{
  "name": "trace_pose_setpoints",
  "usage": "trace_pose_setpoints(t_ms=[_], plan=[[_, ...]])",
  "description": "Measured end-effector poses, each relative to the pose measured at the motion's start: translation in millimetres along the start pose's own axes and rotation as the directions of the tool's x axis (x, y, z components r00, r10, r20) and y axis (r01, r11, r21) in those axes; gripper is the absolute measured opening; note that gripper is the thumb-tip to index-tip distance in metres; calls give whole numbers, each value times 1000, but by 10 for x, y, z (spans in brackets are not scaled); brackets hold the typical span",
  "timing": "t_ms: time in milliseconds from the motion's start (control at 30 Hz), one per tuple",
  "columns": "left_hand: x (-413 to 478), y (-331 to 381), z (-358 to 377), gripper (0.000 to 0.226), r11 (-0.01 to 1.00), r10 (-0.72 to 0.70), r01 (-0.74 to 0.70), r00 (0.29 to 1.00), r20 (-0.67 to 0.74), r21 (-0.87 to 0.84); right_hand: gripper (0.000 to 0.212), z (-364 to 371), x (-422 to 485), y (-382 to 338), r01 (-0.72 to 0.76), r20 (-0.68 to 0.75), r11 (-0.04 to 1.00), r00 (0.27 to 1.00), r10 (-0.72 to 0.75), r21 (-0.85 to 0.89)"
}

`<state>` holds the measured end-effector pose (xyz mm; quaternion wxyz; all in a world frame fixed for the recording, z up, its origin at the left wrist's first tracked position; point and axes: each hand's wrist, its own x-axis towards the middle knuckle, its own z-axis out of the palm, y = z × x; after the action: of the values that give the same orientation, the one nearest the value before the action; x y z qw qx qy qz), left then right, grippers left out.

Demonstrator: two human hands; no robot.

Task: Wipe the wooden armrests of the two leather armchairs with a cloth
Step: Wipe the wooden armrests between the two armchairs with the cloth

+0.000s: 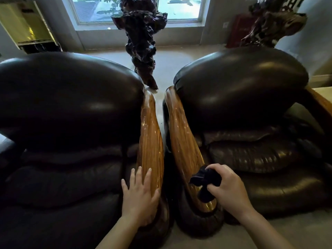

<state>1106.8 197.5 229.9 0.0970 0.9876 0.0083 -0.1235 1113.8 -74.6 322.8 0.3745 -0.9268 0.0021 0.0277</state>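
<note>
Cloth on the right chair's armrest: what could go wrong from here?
The dark cloth is bunched small in the right hand, so strokes may miss parts of the right chair's armrest. The bare left hand lies flat on the left chair's armrest and could smudge it.

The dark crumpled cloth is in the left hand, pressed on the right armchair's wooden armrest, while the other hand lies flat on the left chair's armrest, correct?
Not quite: the head view shows the dark crumpled cloth in the right hand, on the right armchair's wooden armrest. The left hand lies flat on the left chair's armrest.
</note>
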Motion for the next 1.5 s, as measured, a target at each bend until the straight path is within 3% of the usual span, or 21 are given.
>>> trace_pose_setpoints(t_ms=[167, 333, 500, 600, 700, 767, 1033, 1133, 1233, 1400, 1500], plan=[[637, -242, 373, 76, 997, 63, -64, 998, 14, 36, 52, 380, 407, 231, -17, -74, 1000, 997, 19, 19], [1399, -231, 756, 74, 984, 166, -159, 980, -111, 76, 53, 828, 1007, 759, -7, -151, 999, 988, 15, 54], [1940, -212, 1061, 73, 987, 156, -145, 971, -181, 73, 56, 1312, 1370, 1337, 4, 23, 984, 1000, 0, -176], [2112, -161, 1248, 75, 986, 158, -145, 969, -190, 80, 64, 1535, 1470, 1659, 120, 152, 948, 985, -77, -296], [2179, -128, 1403, 77, 987, 154, -139, 966, -207, 84, 67, 1746, 1607, 1896, 236, 191, 893, 966, -174, -382], [2188, -154, 1451, 76, 987, 153, -137, 959, -239, 82, 65, 1844, 1693, 1961, 275, 135, 890, 961, -241, -365], [2201, -188, 1447, 75, 986, 164, -153, 952, -258, 62, 62, 2025, 1963, 2020, 204, -128, 935, 960, -249, -291], [2205, -207, 1456, 75, 986, 167, -157, 952, -257, 56, 61, 1896, 2452, 1908, 75, -241, 979, 963, -120, -188], [2207, -206, 1476, 75, 986, 165, -157, 952, -257, 52, 57, 1829, 2910, 1730, 50, -279, 994, 957, -76, -100], [2204, -206, 1469, 74, 986, 164, -156, 951, -262, 52, 49, 1974, 2740, 1763, 271, -105, 908, 942, -319, -319], [2206, -199, 1466, 73, 986, 164, -156, 949, -268, 49, 49, 2013, 2297, 1972, 430, 24, 821, 890, -455, -375]])
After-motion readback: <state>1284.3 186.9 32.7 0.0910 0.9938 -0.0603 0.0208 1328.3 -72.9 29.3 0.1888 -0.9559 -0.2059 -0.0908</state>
